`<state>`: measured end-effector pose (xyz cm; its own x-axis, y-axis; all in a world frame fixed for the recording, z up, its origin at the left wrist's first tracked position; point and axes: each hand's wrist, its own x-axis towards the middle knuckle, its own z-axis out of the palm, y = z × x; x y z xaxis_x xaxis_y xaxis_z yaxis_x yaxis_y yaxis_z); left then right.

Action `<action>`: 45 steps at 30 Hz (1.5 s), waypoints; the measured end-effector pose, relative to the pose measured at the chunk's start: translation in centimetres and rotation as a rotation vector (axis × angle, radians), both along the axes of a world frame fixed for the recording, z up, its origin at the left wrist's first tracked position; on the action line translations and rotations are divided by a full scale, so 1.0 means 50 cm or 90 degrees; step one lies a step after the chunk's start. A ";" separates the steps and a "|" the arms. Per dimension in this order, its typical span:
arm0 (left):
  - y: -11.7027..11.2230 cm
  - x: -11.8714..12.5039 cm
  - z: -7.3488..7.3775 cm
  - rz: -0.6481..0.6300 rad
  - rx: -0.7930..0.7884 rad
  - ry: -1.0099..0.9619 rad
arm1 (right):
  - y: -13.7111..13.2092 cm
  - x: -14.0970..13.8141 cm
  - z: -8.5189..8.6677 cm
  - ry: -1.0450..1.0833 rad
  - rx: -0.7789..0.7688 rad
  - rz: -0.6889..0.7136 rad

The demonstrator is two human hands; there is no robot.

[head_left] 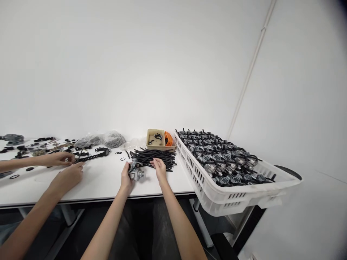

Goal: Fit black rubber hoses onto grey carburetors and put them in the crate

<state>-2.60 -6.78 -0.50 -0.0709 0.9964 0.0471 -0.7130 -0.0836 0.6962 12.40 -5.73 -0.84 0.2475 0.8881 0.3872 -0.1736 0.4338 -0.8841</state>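
My left hand [126, 177] grips a small grey metal carburetor [136, 172] that rests on the white table [103, 187] in front of me. My right hand [159, 169] lies on the near edge of a pile of short black rubber tubes [155, 157], fingers curled at the tubes; whether it pinches one I cannot make out. A second person's two hands [63, 164] work to my left with a thin black part on the table.
A white slotted crate [238, 195] full of several grey carburetors with black hoses stands at the right, past the table's edge. A tan box [155, 139] with small parts and an orange piece sits behind the tubes. Plastic bags, black rings and clamps lie scattered at left.
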 end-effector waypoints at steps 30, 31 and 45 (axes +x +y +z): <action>-0.013 -0.059 -0.002 -0.097 -0.013 -0.277 | 0.011 0.049 0.092 -0.104 0.142 -0.242; -0.013 -0.065 -0.006 -0.122 -0.008 -0.302 | 0.002 0.043 0.090 -0.041 0.119 -0.215; -0.007 -0.062 -0.008 -0.210 -0.033 -0.333 | -0.071 -0.069 -0.012 0.246 -0.069 0.109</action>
